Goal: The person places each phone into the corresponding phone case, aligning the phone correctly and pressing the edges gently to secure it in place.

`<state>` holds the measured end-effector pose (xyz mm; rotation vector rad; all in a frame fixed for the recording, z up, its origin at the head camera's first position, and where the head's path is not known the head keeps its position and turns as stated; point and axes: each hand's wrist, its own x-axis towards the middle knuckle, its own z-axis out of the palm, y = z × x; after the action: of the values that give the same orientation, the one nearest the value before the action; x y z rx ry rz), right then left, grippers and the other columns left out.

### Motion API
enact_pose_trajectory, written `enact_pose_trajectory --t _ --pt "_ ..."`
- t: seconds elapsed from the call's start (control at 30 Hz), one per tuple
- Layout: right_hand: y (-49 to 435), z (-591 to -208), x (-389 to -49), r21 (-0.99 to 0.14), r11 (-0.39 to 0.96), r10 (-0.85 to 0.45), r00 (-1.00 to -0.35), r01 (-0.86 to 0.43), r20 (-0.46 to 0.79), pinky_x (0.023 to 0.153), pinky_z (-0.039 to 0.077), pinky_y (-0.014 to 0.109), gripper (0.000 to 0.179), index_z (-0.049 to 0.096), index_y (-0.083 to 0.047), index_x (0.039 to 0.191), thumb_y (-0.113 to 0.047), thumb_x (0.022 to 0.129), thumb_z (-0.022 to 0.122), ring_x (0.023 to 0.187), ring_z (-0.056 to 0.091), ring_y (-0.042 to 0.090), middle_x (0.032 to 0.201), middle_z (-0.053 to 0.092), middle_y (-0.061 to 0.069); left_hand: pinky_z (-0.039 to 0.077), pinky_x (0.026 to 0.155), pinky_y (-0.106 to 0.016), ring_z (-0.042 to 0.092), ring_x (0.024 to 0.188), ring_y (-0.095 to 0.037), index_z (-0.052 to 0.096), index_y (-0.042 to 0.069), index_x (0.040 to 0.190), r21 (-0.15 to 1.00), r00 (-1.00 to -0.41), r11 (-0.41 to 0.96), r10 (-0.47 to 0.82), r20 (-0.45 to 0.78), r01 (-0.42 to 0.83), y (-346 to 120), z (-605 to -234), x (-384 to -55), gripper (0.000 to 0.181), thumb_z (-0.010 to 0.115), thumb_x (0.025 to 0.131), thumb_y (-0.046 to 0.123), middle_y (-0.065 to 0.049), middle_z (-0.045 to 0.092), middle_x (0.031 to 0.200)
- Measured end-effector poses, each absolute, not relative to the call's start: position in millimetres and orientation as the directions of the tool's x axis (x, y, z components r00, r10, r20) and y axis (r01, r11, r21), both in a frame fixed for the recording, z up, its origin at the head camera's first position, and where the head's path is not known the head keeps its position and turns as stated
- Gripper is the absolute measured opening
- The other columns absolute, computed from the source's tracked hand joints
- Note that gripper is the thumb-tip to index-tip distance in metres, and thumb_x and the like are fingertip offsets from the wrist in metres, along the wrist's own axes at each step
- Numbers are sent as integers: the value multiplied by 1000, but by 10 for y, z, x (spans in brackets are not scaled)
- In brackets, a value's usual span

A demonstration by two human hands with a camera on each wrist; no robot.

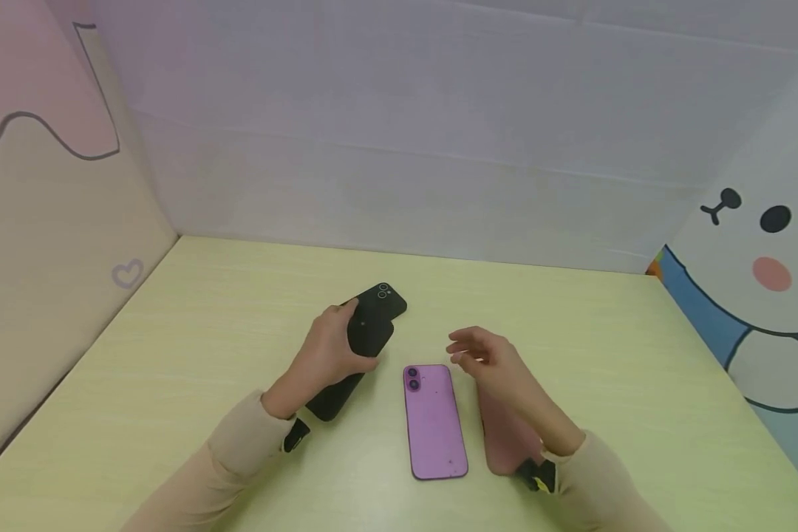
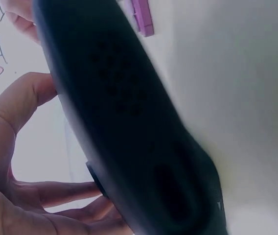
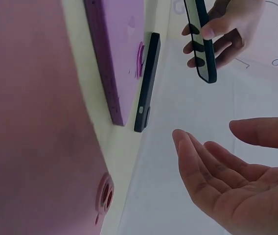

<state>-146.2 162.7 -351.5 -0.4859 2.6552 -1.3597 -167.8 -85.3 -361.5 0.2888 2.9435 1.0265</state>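
My left hand (image 1: 326, 347) grips a black smartphone (image 1: 335, 399) by its long edges, thumb on one side and fingers on the other. In the right wrist view this held phone (image 3: 202, 44) is raised off the table. Beyond it, a second black smartphone (image 1: 389, 299) lies on the table, partly hidden, its camera lenses showing. The held phone (image 2: 124, 112) looms dark and blurred in the left wrist view. My right hand (image 1: 499, 369) hovers with loosely bent fingers and holds nothing. Beneath it lies a pink smartphone (image 1: 505, 436), partly covered by the forearm.
A purple smartphone (image 1: 435, 421) lies back up between my hands, its camera lenses at the far end. The pale yellow table (image 1: 239, 295) is bounded by a plain back wall (image 1: 399, 148) and printed side panels. Both wrists carry small black devices.
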Motion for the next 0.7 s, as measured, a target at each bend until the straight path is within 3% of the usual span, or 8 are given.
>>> enact_pose_trajectory --t 0.23,0.7 --pt "1823 -3538 -1474 -714 643 -318 -945 -276 79 68 55 28 26 55 5 113 -3 88 54 97 62 34 108 62 23 49 87 -42 51 112 -34 38 -6 134 588 -969 775 238 72 234 -832 -3703 -1614 87 81 63 19 -24 48 128" --pt "1996 -3573 -1436 -560 802 -228 -973 -206 30 82 51 45 34 55 8 114 -10 85 61 103 58 40 113 58 27 50 83 -37 54 102 -28 42 -7 132 540 -945 790 324 35 291 -787 -3836 -1499 89 84 58 17 -23 50 125"
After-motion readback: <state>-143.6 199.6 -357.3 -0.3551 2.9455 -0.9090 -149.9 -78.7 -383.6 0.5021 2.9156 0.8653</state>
